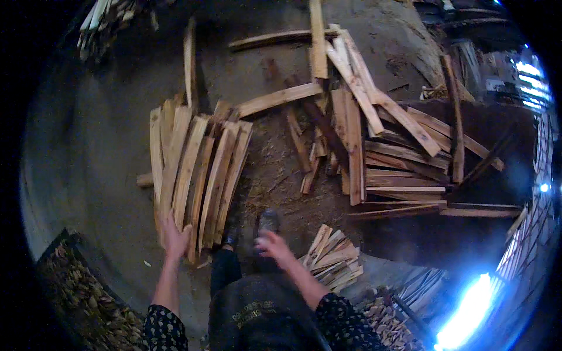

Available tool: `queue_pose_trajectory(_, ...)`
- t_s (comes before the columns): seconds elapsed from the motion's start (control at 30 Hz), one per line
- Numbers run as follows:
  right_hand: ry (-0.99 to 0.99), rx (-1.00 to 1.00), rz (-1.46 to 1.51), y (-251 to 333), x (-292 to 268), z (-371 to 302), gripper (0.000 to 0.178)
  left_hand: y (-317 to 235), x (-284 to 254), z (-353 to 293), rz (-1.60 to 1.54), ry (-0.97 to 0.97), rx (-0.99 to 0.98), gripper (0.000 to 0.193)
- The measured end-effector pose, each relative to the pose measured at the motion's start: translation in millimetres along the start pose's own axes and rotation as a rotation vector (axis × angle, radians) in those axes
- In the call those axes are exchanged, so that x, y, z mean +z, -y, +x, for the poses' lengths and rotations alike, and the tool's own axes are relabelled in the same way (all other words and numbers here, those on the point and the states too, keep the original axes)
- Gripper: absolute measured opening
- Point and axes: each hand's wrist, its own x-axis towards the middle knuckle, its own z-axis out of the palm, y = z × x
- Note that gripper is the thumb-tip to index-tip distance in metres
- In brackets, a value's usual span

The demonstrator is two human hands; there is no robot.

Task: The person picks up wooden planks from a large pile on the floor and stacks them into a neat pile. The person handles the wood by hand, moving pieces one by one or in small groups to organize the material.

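The left hand (174, 238) rests on the near ends of the slats (196, 175), a row of pale wooden strips lying side by side on the dirt floor (88, 146); they fan away toward twelve o'clock from the person's shoes (268, 221). To handle that row well, I judge it best to press the ends flush before closing on them, and to take only a few strips at once, since they overlap and could slide; the fingers look spread and flat on the wood, not clenched, though blur makes the grip uncertain. The right hand (273, 244) hangs loose and holds nothing, above a small bundle (331, 257) at four o'clock; a larger heap (398, 169) of mixed boards lies at two o'clock.
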Motion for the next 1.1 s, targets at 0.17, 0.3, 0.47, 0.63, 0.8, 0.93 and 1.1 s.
queue_pose_trajectory(0.17, -0.43, -0.255, -0.273, 30, -158, -13, 0.049, -76, 4, 4, -0.132, 0.319, 0.09, 0.048)
queue_pose_trajectory(0.3, -0.817, -0.564, -0.539, 70, -253, -5, 0.059, -139, 25, 11, -0.254, 0.519, -0.028, 0.042)
queue_pose_trajectory(0.47, -0.688, -0.194, -0.296, 81, -379, 31, 0.077, -219, 119, 30, -0.404, 0.568, 0.006, 0.043)
queue_pose_trajectory(0.63, -0.726, -0.1, -0.433, 55, -378, 78, 0.077, -300, 280, 29, -0.764, 0.775, -0.153, 0.057)
queue_pose_trajectory(0.8, -0.401, -0.251, -0.084, 55, -359, 90, 0.052, -357, 394, 13, -0.487, 0.703, -0.091, 0.071)
queue_pose_trajectory(0.93, -0.199, -0.064, -0.094, 58, -345, 42, 0.036, -379, 369, 5, -1.089, 0.895, -0.329, 0.061)
queue_pose_trajectory(1.1, -0.091, -0.136, 0.37, 60, -290, -34, 0.036, -390, 262, -21, -0.974, 1.032, -0.423, 0.044)
